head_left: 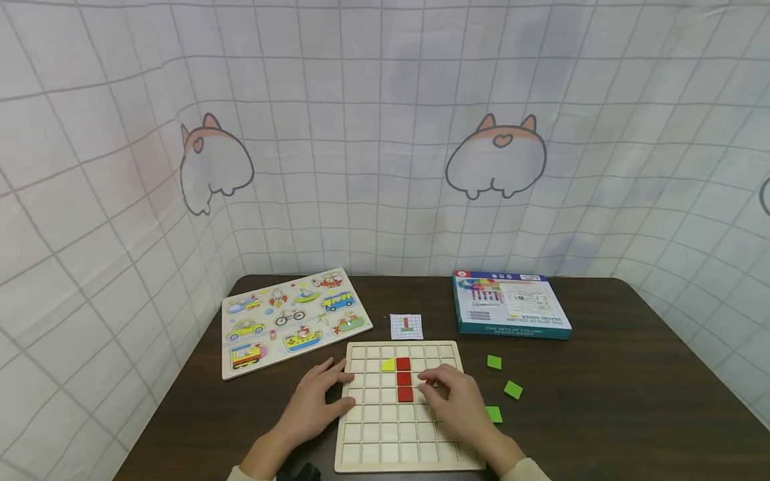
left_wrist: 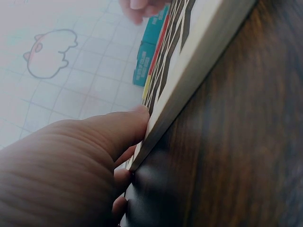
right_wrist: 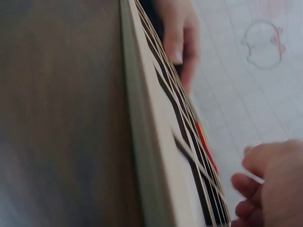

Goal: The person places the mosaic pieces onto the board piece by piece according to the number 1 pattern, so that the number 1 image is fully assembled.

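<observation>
A wooden grid board [head_left: 369,452] lies in front of me with three red square tiles [head_left: 404,379] in a column. Beside the top one sits a yellow piece [head_left: 388,365] with a slanted side. My left hand [head_left: 309,404] rests at the board's left edge, thumb and fingers touching the rim. Over the board, just right of the red tiles, is my right hand [head_left: 460,404], its fingers bent and the thumb near the index fingertip. No piece shows between them. In the right wrist view the bent fingers [right_wrist: 248,187] hover close above the grid.
Several green square tiles [head_left: 513,390] lie right of the board, one partly behind the right hand. A small pattern card [head_left: 406,327] lies beyond the board. A vehicle picture puzzle [head_left: 295,321] is at back left, and a blue-edged box [head_left: 511,304] at back right.
</observation>
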A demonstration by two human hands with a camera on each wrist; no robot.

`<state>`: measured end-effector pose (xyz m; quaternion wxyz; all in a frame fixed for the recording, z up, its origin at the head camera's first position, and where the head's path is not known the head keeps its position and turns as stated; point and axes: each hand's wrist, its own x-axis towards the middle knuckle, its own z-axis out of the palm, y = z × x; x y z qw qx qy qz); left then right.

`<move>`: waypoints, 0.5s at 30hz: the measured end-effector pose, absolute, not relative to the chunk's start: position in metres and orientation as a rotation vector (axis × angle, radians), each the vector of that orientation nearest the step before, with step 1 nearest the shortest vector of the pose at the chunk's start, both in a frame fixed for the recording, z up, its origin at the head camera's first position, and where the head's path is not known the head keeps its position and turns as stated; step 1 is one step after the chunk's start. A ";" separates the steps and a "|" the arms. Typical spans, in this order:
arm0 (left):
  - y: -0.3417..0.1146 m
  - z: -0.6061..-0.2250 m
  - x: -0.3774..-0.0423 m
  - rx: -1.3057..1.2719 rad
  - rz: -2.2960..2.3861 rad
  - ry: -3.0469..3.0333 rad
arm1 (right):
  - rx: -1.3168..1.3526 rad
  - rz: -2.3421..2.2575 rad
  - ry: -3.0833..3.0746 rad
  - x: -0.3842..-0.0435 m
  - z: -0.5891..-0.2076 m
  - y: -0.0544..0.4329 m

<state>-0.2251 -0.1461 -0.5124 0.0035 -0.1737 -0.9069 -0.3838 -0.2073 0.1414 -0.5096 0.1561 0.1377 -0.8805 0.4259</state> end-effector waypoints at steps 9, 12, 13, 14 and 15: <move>-0.146 -0.514 -0.225 -0.561 -1.180 -2.835 | 0.314 1.130 -2.386 -0.216 -0.505 0.178; -0.147 -0.514 -0.225 -0.562 -1.190 -2.833 | 0.285 1.088 -2.345 -0.220 -0.505 0.193; -0.147 -0.515 -0.225 -0.561 -1.193 -2.834 | 0.273 1.075 -2.334 -0.222 -0.505 0.198; -0.147 -0.515 -0.225 -0.561 -1.196 -2.833 | 0.254 1.064 -2.328 -0.223 -0.505 0.203; -0.147 -0.515 -0.225 -0.562 -1.201 -2.833 | 0.233 1.054 -2.324 -0.224 -0.505 0.207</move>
